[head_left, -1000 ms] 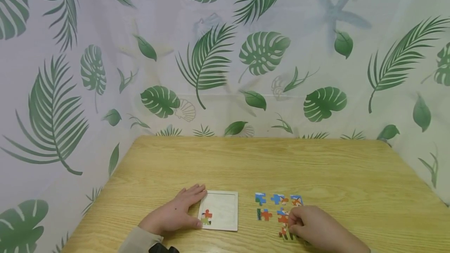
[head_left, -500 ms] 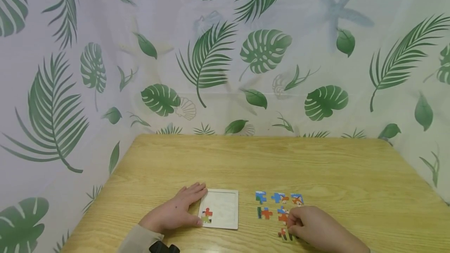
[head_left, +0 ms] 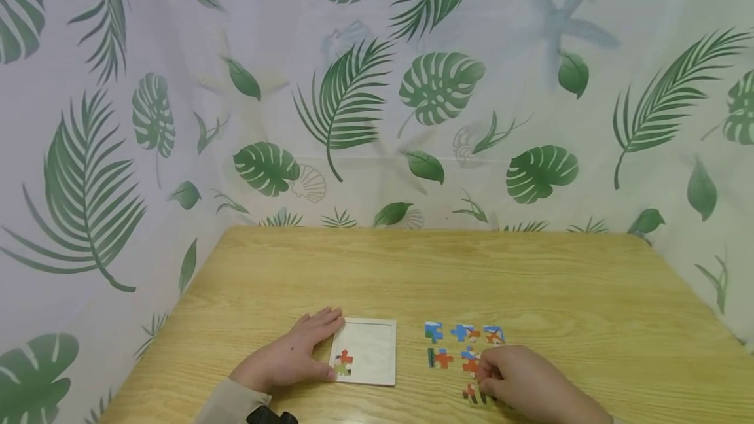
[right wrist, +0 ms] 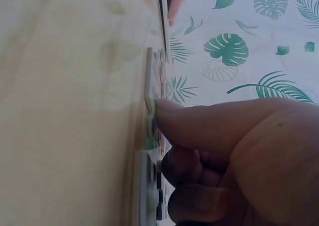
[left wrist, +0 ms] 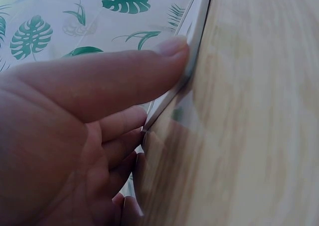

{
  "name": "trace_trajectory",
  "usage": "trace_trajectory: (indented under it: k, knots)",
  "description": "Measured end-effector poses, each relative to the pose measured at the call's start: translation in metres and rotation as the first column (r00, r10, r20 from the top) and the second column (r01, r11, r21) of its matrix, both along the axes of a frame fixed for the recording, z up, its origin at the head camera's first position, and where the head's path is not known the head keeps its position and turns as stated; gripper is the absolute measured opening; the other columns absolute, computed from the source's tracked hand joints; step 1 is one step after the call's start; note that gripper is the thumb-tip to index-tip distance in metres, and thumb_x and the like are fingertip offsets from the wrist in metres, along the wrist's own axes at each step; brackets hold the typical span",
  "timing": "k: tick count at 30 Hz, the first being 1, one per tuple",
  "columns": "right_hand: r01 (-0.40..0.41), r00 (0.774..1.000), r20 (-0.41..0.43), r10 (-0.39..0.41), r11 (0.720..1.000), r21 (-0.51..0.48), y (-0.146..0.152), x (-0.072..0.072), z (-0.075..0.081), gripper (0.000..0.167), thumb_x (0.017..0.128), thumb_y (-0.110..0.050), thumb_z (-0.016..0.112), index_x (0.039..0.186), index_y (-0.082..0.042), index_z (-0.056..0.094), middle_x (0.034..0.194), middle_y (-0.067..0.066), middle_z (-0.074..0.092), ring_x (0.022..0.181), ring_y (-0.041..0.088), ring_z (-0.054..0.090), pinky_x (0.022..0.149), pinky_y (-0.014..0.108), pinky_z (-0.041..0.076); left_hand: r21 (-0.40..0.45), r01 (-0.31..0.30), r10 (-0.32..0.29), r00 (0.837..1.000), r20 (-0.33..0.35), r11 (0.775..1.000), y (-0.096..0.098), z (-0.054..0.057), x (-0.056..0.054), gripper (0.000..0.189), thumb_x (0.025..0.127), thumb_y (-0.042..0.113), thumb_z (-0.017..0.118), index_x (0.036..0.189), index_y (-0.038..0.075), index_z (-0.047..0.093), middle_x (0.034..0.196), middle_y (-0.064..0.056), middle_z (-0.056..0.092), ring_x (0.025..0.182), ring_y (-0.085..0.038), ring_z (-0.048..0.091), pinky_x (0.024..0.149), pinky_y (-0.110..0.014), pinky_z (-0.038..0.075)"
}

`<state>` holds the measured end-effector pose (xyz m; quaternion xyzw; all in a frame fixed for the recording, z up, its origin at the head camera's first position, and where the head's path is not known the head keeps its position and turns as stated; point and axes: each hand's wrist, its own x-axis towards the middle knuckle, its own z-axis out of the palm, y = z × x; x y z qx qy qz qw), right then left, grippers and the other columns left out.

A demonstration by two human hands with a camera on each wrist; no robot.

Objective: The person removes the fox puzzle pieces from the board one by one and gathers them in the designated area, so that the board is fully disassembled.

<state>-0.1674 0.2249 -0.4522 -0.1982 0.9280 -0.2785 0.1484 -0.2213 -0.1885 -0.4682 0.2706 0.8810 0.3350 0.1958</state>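
My left hand (head_left: 297,353) lies along the left side of a white puzzle tray (head_left: 377,352), fingers straight at its upper corner and thumb at its lower corner. In the left wrist view, the thumb touches the edge of the tray (left wrist: 198,29). Joined pieces in red and green (head_left: 343,362) sit in the tray's lower left. My right hand (head_left: 524,377) is over the loose pieces, fingers curled and thumb tip at the edge of a puzzle piece (right wrist: 151,81), pinching it. In the head view the hand covers part of the fox-picture pieces (head_left: 471,392).
Several loose pieces lie in rows right of the tray, among them a blue piece (head_left: 433,330), a fox-face piece (head_left: 493,334) and a red piece (head_left: 440,358). The wooden table (head_left: 412,273) meets a leaf-patterned curtain (head_left: 365,188) at the back.
Both hands stay nearly where they were. The head view shifts slightly, and a little less of the lowest fox-picture pieces shows beside the right hand.
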Motion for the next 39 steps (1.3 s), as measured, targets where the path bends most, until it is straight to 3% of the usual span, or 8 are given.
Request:
trace_trajectory:
  k: [6,20,28,39]
  knots:
    - [0.022,0.998,0.062,-0.021,1.000,-0.005,-0.001,0.001,0.000,0.014,0.095,-0.021,0.070,0.082,-0.023,0.065,0.074,-0.012,0.060,0.065,0.010,0.051,0.059,0.031,0.042,-0.007,0.007,-0.007,1.000,-0.005,1.000,-0.001,0.000,0.003,0.096,0.084,0.041,0.079,0.160,0.008,0.030,0.168,-0.005,0.017,0.154,-0.025,0.009,0.122,-0.052,0.002]
    - [0.064,0.994,0.100,-0.050,0.988,-0.141,0.004,0.001,0.011,0.007,0.096,-0.023,0.066,0.092,-0.021,0.071,0.074,-0.007,0.063,0.059,0.010,0.050,0.052,0.027,0.042,-0.011,0.012,-0.012,0.999,-0.037,1.000,0.005,0.001,0.002,0.096,0.084,0.041,0.079,0.160,0.007,0.031,0.168,-0.005,0.018,0.154,-0.025,0.010,0.122,-0.051,0.002]
    - [0.055,0.998,0.022,-0.052,0.985,-0.166,-0.015,-0.007,0.025,0.011,0.097,-0.033,0.068,0.094,-0.023,0.071,0.065,-0.007,0.052,0.053,0.006,0.039,0.049,0.026,0.037,-0.024,0.017,-0.018,0.999,-0.041,1.000,0.002,0.003,0.002,0.097,0.085,0.042,0.079,0.160,0.006,0.028,0.168,-0.006,0.017,0.154,-0.025,0.008,0.122,-0.051,0.003]
    - [0.004,0.999,-0.038,-0.012,0.977,-0.213,-0.061,-0.018,0.036,0.008,0.097,-0.026,0.068,0.095,-0.019,0.072,0.067,-0.006,0.054,0.046,0.006,0.037,0.045,0.025,0.040,-0.024,0.013,-0.014,0.999,-0.042,1.000,0.002,0.003,0.001,0.103,0.081,0.039,0.082,0.160,0.004,0.026,0.168,-0.008,0.016,0.154,-0.026,0.008,0.122,-0.051,0.002]
